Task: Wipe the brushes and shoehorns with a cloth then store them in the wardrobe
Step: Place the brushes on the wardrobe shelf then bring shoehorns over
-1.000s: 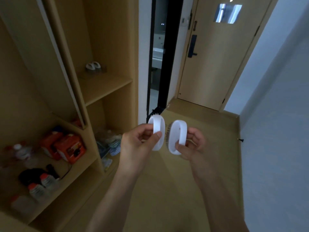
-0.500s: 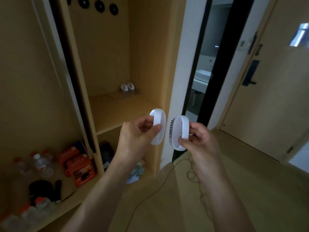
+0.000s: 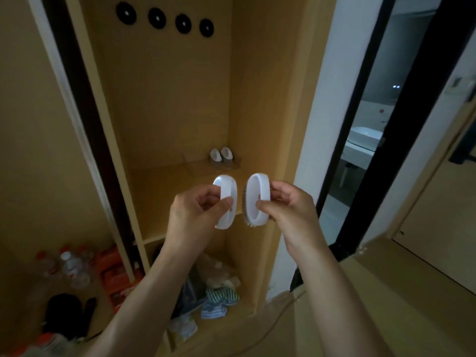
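Note:
Two white oval brushes are held up side by side in front of the open wardrobe. My left hand (image 3: pixel 198 215) pinches the left brush (image 3: pixel 226 199) by its edge. My right hand (image 3: pixel 288 204) pinches the right brush (image 3: pixel 257 199), whose dark bristles face left toward the other brush. Both brushes hover just in front of the wardrobe's middle shelf (image 3: pixel 164 202). At the back of that shelf two more white brushes (image 3: pixel 221 154) stand in a clear tray (image 3: pixel 198 166).
Four black round discs (image 3: pixel 164 18) sit on the wardrobe's back panel. The lower compartment holds striped cloth (image 3: pixel 219 297) and bags. Bottles (image 3: pixel 69 266) and orange boxes (image 3: pixel 113 271) lie bottom left. A doorway with a basin (image 3: pixel 365 135) opens on the right.
The view has swung left and closer to the wardrobe; both hands with their brushes now sit level with the middle shelf. The grips have not changed.

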`<state>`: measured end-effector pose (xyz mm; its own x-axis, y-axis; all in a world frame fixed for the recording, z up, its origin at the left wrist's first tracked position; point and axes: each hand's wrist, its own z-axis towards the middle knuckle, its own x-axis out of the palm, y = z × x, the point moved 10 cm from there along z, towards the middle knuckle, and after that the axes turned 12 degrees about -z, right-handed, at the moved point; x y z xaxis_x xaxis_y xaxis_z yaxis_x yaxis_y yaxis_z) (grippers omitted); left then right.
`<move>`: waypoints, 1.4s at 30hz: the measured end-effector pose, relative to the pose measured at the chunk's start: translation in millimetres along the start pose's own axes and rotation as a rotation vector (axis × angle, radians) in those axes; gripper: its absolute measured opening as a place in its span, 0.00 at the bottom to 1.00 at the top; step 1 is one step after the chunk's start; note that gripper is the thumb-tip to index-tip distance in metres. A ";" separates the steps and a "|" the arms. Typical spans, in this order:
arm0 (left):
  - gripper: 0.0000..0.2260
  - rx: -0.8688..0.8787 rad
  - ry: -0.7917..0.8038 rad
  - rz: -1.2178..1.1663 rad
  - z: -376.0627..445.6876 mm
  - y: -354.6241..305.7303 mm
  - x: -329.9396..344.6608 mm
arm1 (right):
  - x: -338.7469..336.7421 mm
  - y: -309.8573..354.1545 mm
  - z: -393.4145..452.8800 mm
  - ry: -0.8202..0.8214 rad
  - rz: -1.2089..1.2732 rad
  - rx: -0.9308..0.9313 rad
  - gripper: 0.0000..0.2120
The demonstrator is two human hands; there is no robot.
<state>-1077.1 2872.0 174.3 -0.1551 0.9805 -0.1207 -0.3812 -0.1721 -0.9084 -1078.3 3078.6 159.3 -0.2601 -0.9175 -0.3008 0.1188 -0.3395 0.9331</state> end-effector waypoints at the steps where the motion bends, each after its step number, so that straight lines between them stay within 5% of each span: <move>1: 0.03 -0.016 -0.007 0.000 11.1 8.3 3.3 | 6.2 -3.8 14.3 0.021 0.007 0.015 0.22; 17: 0.02 -0.381 -0.181 -0.015 229.3 140.8 0.0 | 120.8 -45.5 276.7 0.346 0.005 0.146 0.20; 21: 0.09 -0.501 -0.191 -0.053 263.5 181.2 6.7 | 145.7 -58.2 328.3 0.410 -0.036 0.167 0.22; 35: 0.19 -0.560 -0.327 0.082 403.2 283.1 6.1 | 282.2 -101.6 497.5 0.640 -0.105 0.082 0.28; 42: 0.12 -0.644 -0.329 0.137 460.4 348.3 10.2 | 331.9 -124.8 543.0 0.728 -0.221 0.086 0.17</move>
<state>-1631.1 2778.4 41.1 -0.4670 0.8575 -0.2159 0.2566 -0.1023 -0.9611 -1699.8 2928.8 50.2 0.4310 -0.7454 -0.5086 0.0550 -0.5409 0.8393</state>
